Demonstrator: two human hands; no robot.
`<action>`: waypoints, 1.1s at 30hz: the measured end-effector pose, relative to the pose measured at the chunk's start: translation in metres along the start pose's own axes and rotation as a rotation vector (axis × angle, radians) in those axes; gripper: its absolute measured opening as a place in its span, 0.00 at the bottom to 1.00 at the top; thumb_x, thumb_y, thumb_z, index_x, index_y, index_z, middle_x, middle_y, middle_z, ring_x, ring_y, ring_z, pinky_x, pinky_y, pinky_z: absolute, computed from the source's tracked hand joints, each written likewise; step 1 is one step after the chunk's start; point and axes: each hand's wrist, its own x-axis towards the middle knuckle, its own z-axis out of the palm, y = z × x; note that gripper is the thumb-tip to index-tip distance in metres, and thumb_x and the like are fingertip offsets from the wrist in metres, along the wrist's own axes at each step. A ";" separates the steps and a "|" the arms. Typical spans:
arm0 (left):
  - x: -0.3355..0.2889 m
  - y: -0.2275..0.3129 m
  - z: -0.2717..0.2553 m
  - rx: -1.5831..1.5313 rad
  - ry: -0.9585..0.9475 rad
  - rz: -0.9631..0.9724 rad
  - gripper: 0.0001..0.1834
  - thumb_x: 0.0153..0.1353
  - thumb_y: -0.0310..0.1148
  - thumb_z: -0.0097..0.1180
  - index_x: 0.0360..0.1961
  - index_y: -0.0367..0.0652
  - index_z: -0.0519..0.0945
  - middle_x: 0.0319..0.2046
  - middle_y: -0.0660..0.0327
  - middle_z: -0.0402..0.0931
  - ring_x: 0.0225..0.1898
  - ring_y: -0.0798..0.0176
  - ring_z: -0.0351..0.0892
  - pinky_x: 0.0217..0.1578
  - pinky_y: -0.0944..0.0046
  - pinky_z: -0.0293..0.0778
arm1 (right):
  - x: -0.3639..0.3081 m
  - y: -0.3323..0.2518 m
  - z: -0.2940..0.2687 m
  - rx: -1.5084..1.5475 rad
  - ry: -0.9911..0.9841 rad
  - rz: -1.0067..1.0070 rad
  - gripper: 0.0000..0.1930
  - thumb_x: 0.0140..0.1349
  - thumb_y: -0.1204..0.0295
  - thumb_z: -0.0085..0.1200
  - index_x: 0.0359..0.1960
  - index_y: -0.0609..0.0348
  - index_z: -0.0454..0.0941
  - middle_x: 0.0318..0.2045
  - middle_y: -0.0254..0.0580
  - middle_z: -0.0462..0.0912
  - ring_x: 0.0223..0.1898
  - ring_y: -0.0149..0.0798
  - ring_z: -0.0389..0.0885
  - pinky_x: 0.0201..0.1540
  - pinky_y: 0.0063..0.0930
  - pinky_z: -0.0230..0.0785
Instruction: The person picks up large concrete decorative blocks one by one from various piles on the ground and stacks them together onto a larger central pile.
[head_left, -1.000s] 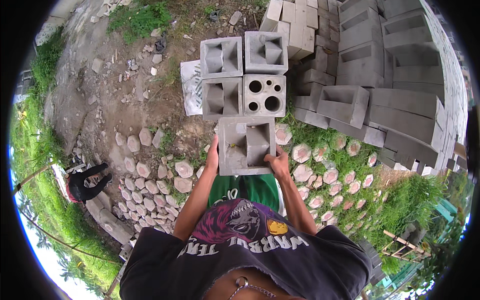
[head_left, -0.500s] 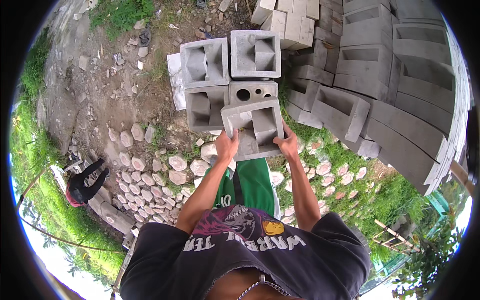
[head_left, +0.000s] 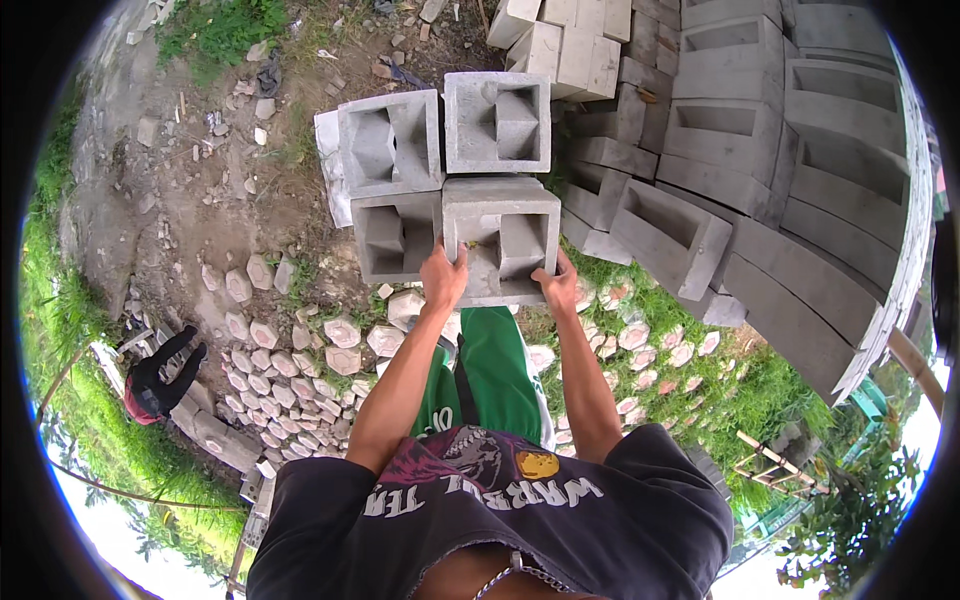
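One grey concrete block [head_left: 521,243] is gripped between two hands, its left wall by the left hand [head_left: 443,278] and its right wall by the right hand [head_left: 558,283], the fingers closed on it. It is held over one mostly hidden block [head_left: 495,186], with three open-topped blocks [head_left: 519,122] at far and left. Outdoors, dirt [head_left: 110,200] is shown far left, hexagonal pavers [head_left: 343,332] and grass [head_left: 770,385] nearer. The held block is square-rimmed, rough, hollow and angularly divided.
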 end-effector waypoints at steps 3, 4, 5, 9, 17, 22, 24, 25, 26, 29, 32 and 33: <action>0.003 -0.002 -0.002 -0.023 0.006 0.031 0.22 0.60 0.39 0.53 0.54 0.41 0.71 0.38 0.44 0.80 0.42 0.41 0.78 0.42 0.49 0.74 | -0.002 0.004 0.006 0.007 0.029 -0.042 0.34 0.40 0.80 0.53 0.57 0.66 0.71 0.40 0.37 0.80 0.38 0.31 0.74 0.43 0.22 0.67; 0.003 -0.002 -0.002 -0.024 0.000 0.032 0.22 0.60 0.39 0.53 0.54 0.41 0.71 0.38 0.44 0.80 0.42 0.41 0.78 0.42 0.49 0.74 | -0.001 0.004 0.006 0.006 0.035 -0.041 0.34 0.40 0.80 0.53 0.57 0.66 0.71 0.40 0.37 0.80 0.38 0.31 0.74 0.43 0.22 0.67; 0.006 0.000 -0.005 -0.017 -0.025 0.015 0.22 0.60 0.39 0.53 0.54 0.41 0.71 0.38 0.44 0.80 0.41 0.41 0.79 0.42 0.48 0.74 | 0.002 0.004 0.008 -0.007 0.046 -0.049 0.34 0.40 0.80 0.53 0.58 0.66 0.70 0.40 0.37 0.79 0.38 0.31 0.74 0.43 0.22 0.67; 0.006 -0.004 -0.002 0.016 0.017 0.060 0.22 0.60 0.39 0.53 0.53 0.40 0.72 0.35 0.44 0.80 0.40 0.40 0.79 0.41 0.47 0.73 | 0.002 0.009 0.002 -0.034 0.006 -0.060 0.37 0.41 0.81 0.51 0.62 0.66 0.65 0.48 0.41 0.77 0.45 0.31 0.74 0.49 0.22 0.66; 0.009 -0.016 -0.004 0.000 0.000 0.108 0.21 0.59 0.42 0.54 0.48 0.38 0.74 0.33 0.44 0.80 0.38 0.40 0.79 0.40 0.47 0.74 | -0.002 0.010 0.009 -0.078 0.041 -0.112 0.36 0.43 0.79 0.52 0.61 0.64 0.67 0.40 0.33 0.79 0.37 0.28 0.73 0.42 0.19 0.66; 0.023 -0.029 -0.013 0.048 -0.031 0.199 0.23 0.58 0.47 0.55 0.45 0.38 0.75 0.33 0.44 0.80 0.38 0.40 0.79 0.40 0.47 0.74 | 0.005 0.015 0.011 -0.204 0.020 -0.151 0.36 0.43 0.75 0.53 0.62 0.55 0.68 0.36 0.36 0.79 0.34 0.30 0.73 0.41 0.23 0.67; 0.025 -0.025 -0.018 0.106 -0.123 0.285 0.28 0.57 0.52 0.56 0.45 0.37 0.75 0.31 0.45 0.81 0.36 0.40 0.80 0.39 0.47 0.75 | 0.007 0.017 0.007 -0.269 0.046 -0.109 0.35 0.44 0.73 0.54 0.61 0.54 0.68 0.35 0.38 0.80 0.34 0.32 0.74 0.41 0.25 0.68; 0.021 -0.020 -0.021 0.080 -0.201 0.266 0.33 0.55 0.57 0.57 0.45 0.34 0.74 0.34 0.44 0.80 0.39 0.43 0.80 0.41 0.51 0.74 | 0.005 0.020 0.003 -0.338 0.059 -0.054 0.34 0.45 0.70 0.55 0.60 0.53 0.69 0.34 0.40 0.80 0.33 0.33 0.74 0.40 0.27 0.68; 0.019 -0.024 -0.023 0.090 -0.208 0.289 0.33 0.55 0.57 0.57 0.45 0.34 0.74 0.34 0.44 0.80 0.39 0.43 0.80 0.41 0.51 0.74 | 0.000 0.022 0.004 -0.323 0.078 -0.062 0.34 0.45 0.70 0.55 0.60 0.53 0.69 0.34 0.40 0.80 0.33 0.33 0.74 0.40 0.27 0.68; 0.017 -0.047 -0.023 0.048 -0.337 0.306 0.38 0.53 0.59 0.58 0.48 0.32 0.72 0.41 0.42 0.79 0.45 0.46 0.79 0.45 0.55 0.73 | -0.021 0.048 -0.003 -0.366 0.126 -0.067 0.41 0.50 0.52 0.60 0.62 0.65 0.64 0.53 0.56 0.75 0.56 0.48 0.73 0.58 0.34 0.63; -0.003 -0.095 -0.017 -0.005 -0.328 0.272 0.38 0.56 0.59 0.56 0.53 0.32 0.71 0.47 0.44 0.76 0.50 0.51 0.77 0.49 0.59 0.71 | -0.062 0.088 0.015 -0.209 0.270 -0.210 0.41 0.53 0.51 0.58 0.61 0.70 0.63 0.57 0.60 0.71 0.60 0.49 0.70 0.62 0.34 0.60; -0.020 -0.113 -0.015 -0.177 -0.371 0.195 0.37 0.58 0.57 0.55 0.54 0.33 0.70 0.47 0.46 0.77 0.48 0.53 0.78 0.47 0.59 0.72 | -0.088 0.100 0.018 -0.219 0.330 -0.128 0.40 0.56 0.51 0.56 0.60 0.73 0.63 0.58 0.62 0.69 0.61 0.50 0.68 0.63 0.35 0.58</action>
